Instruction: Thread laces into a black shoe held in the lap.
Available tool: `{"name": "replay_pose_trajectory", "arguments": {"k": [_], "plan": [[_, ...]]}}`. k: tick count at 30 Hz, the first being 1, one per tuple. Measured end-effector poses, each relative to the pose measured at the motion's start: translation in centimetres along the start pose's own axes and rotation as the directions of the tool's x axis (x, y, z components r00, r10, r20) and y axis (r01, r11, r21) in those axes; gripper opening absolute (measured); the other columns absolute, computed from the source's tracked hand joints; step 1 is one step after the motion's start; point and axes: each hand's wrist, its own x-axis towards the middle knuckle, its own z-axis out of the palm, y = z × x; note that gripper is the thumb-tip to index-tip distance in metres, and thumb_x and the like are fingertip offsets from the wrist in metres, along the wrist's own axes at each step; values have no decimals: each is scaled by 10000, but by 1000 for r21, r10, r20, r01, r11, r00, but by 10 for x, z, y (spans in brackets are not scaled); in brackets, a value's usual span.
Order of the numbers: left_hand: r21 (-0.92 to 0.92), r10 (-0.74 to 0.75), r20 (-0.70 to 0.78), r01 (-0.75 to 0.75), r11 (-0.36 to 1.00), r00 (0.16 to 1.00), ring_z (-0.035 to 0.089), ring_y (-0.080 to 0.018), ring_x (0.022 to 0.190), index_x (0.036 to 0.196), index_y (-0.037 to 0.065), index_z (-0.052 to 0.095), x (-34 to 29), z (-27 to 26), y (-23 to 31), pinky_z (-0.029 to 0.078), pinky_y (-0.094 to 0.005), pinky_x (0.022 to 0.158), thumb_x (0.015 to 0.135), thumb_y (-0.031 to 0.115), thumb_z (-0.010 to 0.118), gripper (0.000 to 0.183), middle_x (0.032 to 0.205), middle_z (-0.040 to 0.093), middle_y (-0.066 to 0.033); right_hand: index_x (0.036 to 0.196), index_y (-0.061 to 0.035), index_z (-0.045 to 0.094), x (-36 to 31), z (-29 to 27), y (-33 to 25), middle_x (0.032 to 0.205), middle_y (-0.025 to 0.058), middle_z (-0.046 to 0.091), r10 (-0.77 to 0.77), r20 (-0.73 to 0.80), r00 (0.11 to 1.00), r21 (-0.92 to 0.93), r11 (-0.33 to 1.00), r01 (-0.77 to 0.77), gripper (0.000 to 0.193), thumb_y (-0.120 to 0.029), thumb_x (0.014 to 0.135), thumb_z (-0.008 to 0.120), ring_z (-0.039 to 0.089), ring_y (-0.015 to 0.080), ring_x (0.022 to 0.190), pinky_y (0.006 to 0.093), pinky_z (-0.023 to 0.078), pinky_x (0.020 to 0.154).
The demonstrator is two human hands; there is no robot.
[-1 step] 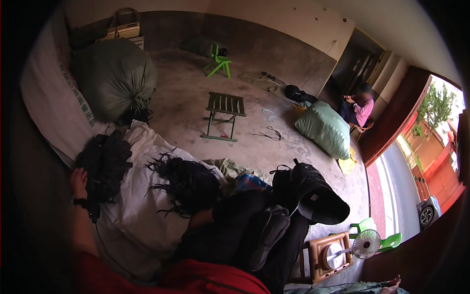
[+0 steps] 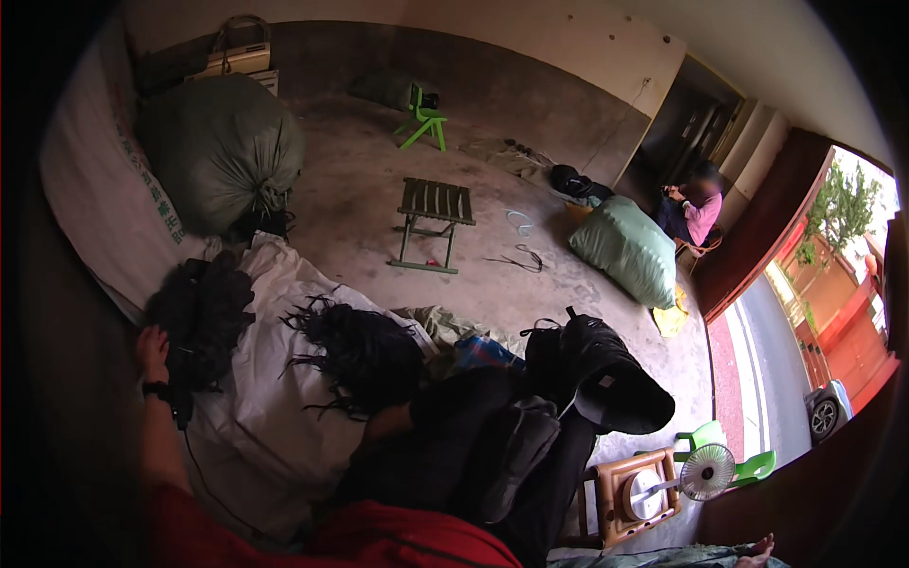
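My left hand [image 2: 152,352], with a dark band at the wrist, lies at the left against a pile of black, crumpled cloth-like pieces [image 2: 201,322]. Its fingers look stretched out, and I see nothing held in them. At the bottom right edge my right hand [image 2: 757,551] shows only in part, fingers apart, by a grey-green cloth [image 2: 663,557]. Across my black-clad legs lies a long dark grey piece [image 2: 524,450]. Beyond it is a black item [image 2: 606,379] with a wide rounded flap. A heap of black strips [image 2: 365,355] rests on a white sheet [image 2: 275,379].
A slatted folding stool [image 2: 431,213] and a green chair [image 2: 424,118] stand ahead. Large stuffed sacks are at left [image 2: 222,151] and right [image 2: 625,248]. A small fan [image 2: 706,471] sits on a brown stool [image 2: 615,502]. Another person [image 2: 699,213] sits near the doorway.
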Motion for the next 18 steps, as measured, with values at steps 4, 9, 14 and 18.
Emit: {"name": "replay_pose_trajectory", "arguments": {"k": [4, 9, 14, 18], "plan": [[128, 46, -36, -41, 991, 998, 513, -152, 1022, 1133, 167, 567, 35, -20, 23, 446, -336, 866, 858, 206, 602, 280, 1087, 531, -10, 1140, -74, 628, -3, -1, 9, 677, 10, 557, -28, -14, 999, -23, 999, 28, 257, -196, 919, 583, 475, 95, 508, 302, 428, 497], [221, 156, -77, -135, 966, 985, 507, -156, 1007, 1075, 168, 577, 82, -51, 80, 435, -372, 875, 888, 198, 512, 200, 1064, 539, -14, 1151, -99, 624, 4, -7, 16, 676, -4, 563, -58, -13, 998, -69, 996, 57, 247, -211, 936, 577, 462, 71, 482, 257, 407, 448], [410, 260, 197, -320, 854, 945, 541, -62, 635, 931, 103, 628, -34, 39, 42, 402, -236, 525, 917, 273, 635, 171, 795, 621, 11, 1162, -123, 620, -6, 14, 48, 674, -18, 568, -157, 97, 983, -139, 976, 170, 237, -225, 954, 571, 449, 46, 455, 211, 387, 398], [572, -40, 552, -343, 745, 833, 575, -64, 574, 834, 90, 646, -197, 163, -2, 423, -215, 508, 909, 239, 590, 176, 734, 657, -14, 1121, -31, 626, -98, 76, 91, 899, 37, 601, -467, 779, 419, -55, 615, 787, 225, -75, 910, 564, 541, 139, 760, 246, 451, 681]]}}
